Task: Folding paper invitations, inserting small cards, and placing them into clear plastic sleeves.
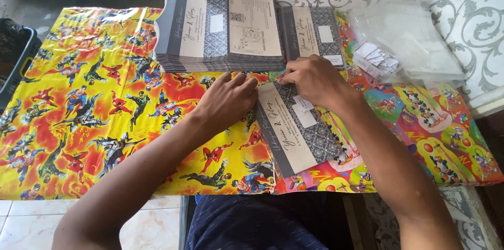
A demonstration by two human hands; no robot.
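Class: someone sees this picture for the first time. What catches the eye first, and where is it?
The bright yellow comic-print sheet covering the table's left side stands out first. At centre, the left hand and right hand press on a grey card, below a tall card stack.

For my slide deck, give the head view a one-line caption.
Both hands, left hand and right hand, press a grey patterned card on a cartoon-print table cover.
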